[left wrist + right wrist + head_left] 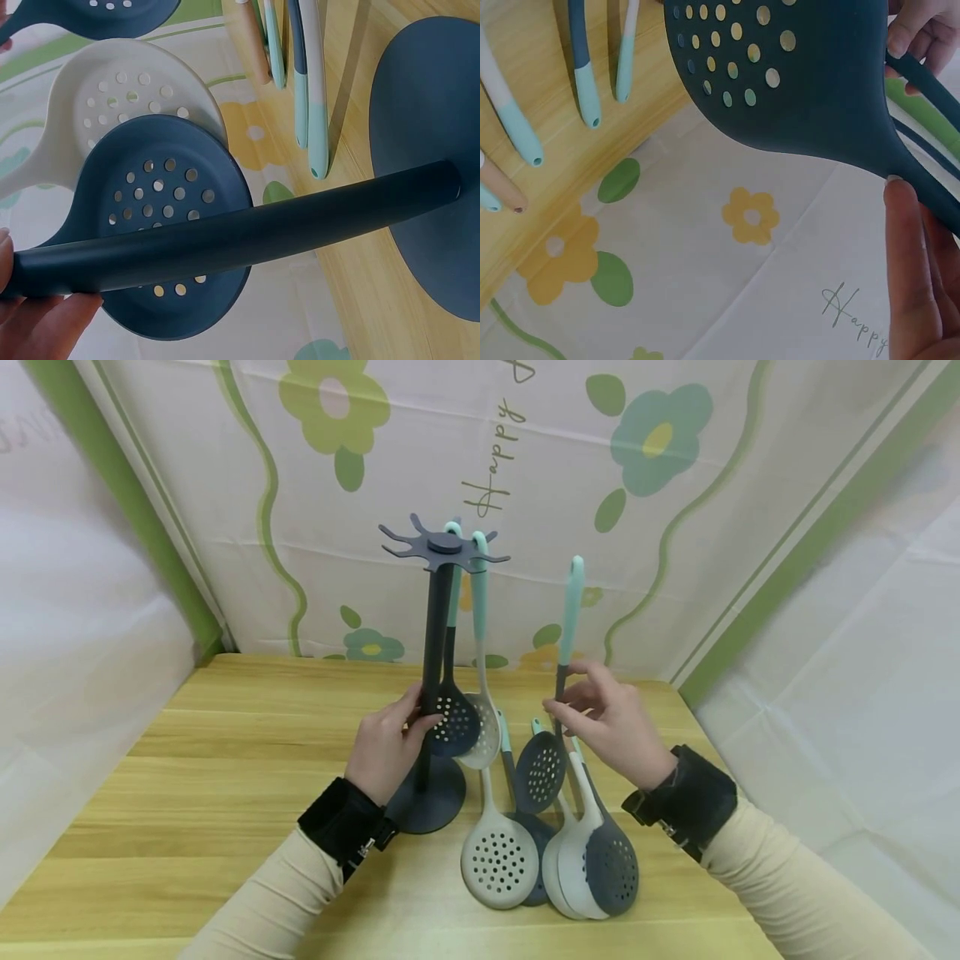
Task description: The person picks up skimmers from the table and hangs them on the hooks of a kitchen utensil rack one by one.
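Observation:
My left hand [382, 747] grips the upright pole of a dark utensil stand [435, 635], whose hooked top has several arms and whose round base rests on the table. On the stand hang a dark skimmer [459, 739] and, behind it, a light skimmer [490, 747], both with mint handles. To the right, my right hand [618, 722] pinches another dark skimmer [542, 774] by its shaft, its mint handle pointing up and its perforated head down. In the right wrist view, fingertips [900, 202] touch the shaft just beside this skimmer's head.
Several utensils lie bunched on the wooden table [247, 752] in front of the right hand, among them a light skimmer [500, 866] and a dark perforated one [622, 872]. A flower-printed cloth [420, 452] stands behind the table, with pale cloth walls at both sides.

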Available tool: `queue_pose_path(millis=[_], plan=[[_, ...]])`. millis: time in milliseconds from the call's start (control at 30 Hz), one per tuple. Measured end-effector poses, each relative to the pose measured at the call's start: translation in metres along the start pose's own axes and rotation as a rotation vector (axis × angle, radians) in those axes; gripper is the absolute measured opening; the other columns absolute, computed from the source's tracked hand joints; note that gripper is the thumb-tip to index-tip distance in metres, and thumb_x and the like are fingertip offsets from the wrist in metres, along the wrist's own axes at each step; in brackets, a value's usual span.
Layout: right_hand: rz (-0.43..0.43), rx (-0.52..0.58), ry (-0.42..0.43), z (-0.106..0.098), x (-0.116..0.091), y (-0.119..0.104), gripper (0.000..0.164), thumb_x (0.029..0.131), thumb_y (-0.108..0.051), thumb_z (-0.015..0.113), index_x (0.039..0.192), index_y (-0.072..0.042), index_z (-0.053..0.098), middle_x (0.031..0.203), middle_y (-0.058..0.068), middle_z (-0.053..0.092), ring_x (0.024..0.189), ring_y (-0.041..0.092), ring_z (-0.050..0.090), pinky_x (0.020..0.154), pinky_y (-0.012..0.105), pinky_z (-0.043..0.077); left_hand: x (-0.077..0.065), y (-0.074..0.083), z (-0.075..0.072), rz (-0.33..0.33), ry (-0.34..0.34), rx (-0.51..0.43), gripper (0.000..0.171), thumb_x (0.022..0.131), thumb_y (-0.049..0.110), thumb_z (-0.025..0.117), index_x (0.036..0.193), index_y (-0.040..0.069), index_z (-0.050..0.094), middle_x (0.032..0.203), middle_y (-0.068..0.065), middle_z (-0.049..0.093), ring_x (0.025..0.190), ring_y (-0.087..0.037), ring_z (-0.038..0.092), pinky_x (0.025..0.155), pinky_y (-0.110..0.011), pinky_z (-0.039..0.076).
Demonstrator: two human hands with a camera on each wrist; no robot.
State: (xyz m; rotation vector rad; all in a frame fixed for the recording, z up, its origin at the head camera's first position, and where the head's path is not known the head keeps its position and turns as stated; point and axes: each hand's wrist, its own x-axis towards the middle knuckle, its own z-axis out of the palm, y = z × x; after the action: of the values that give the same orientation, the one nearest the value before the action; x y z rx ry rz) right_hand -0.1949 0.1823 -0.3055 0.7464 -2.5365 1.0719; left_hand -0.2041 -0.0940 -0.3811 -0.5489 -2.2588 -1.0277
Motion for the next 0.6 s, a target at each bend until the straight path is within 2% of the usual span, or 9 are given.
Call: queue_pose_path(millis=[333,600], plan=[[0.008,0.065,-0.033,0.004,0.001,-0.009,0.035,0.093,-0.006,0.069,0.122,-0.002,0.051,0.089,0.018,0.074,0.066,0.021,0.072,0.055,0.025,0.059,0.0,-0.001,0.0,-0.002,0.004,0.008,0.04,0.089,0.01,0.072,0.125,-0.004,0.062,0.105,-0.02,0.074,0.09,-0.031,0.075,0.071,-0.039,0.062],[0.019,0.054,-0.044,0.006,0.002,-0.014,0.035,0.093,-0.008,0.069,0.122,-0.004,0.052,0.088,0.015,0.075,0.064,0.016,0.07,0.056,0.026,0.058,0.0,-0.002,0.001,-0.001,0.008,0.004,0.04,0.089,0.011,0.072,0.125,-0.002,0.062,0.106,-0.02,0.074,0.091,-0.031,0.074,0.073,-0.04,0.062]])
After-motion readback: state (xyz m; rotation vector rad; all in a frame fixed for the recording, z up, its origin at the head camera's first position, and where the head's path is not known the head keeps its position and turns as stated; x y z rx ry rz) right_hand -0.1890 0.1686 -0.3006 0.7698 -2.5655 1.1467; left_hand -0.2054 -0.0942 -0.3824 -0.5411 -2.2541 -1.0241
